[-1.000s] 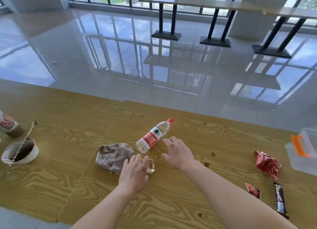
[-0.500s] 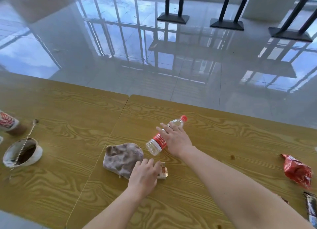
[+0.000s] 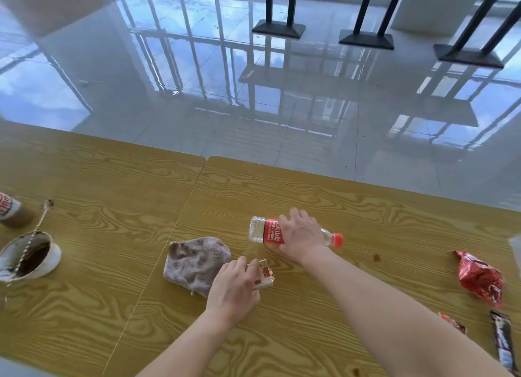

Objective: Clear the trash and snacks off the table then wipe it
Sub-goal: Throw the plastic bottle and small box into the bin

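A clear plastic water bottle (image 3: 266,231) with a red label and red cap lies sideways on the wooden table (image 3: 366,221). My right hand (image 3: 303,235) is wrapped over its middle, cap pointing right. My left hand (image 3: 234,287) grips a small pale snack wrapper (image 3: 265,273) beside a crumpled grey-brown cloth (image 3: 196,261). A crumpled red snack bag (image 3: 479,278) lies at the right, with a small red wrapper (image 3: 452,323) and a dark bar wrapper (image 3: 503,342) below it.
At the left stand a dirty white bowl (image 3: 52,259) with a long spoon (image 3: 36,230) in it and a tipped cup (image 3: 11,210). Brown stains (image 3: 376,257) dot the wood. The table's far edge borders a glossy tiled floor with black table bases (image 3: 279,29).
My right hand closed over the bottle and turned it so the cap points right. My left hand curled onto the small wrapper. The camera tilted down and right.
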Demonstrator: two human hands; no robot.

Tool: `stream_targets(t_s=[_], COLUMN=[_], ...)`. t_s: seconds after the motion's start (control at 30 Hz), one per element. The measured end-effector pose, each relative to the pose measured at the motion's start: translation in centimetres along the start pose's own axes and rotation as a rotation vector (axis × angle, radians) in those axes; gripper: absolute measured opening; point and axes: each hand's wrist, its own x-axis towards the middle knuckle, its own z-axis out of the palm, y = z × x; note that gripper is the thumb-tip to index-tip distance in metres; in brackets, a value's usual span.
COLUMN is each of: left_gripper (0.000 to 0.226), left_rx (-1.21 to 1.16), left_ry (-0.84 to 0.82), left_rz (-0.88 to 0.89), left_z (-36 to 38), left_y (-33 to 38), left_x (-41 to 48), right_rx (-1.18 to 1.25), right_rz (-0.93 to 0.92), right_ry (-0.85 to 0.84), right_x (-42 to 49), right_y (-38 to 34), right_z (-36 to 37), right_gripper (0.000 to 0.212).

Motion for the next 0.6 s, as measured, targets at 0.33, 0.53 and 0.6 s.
stream_targets(t_s=[0.33, 0.53, 0.6], left_gripper=[0.046, 0.035, 0.036], left_rx=[-0.024, -0.052, -0.053], left_ry=[-0.008, -0.042, -0.045], left_rz=[0.149, 0.293, 0.336], left_z=[-2.3, -2.8, -3.0], left_y=[2.1, 4.9, 6.1], left_x=[1.6, 2.4, 2.2], right_rx=[0.139, 0.193, 0.210], right_rz=[0.289, 0.490, 0.559], right_ry=[0.105, 0.172, 0.190], right_x=[-7.0, -13.1, -15.4], right_y=[3.0, 3.9, 4.1], right_z=[-1.5, -2.1, -2.2], right_gripper=[0.056, 0.057, 0.057])
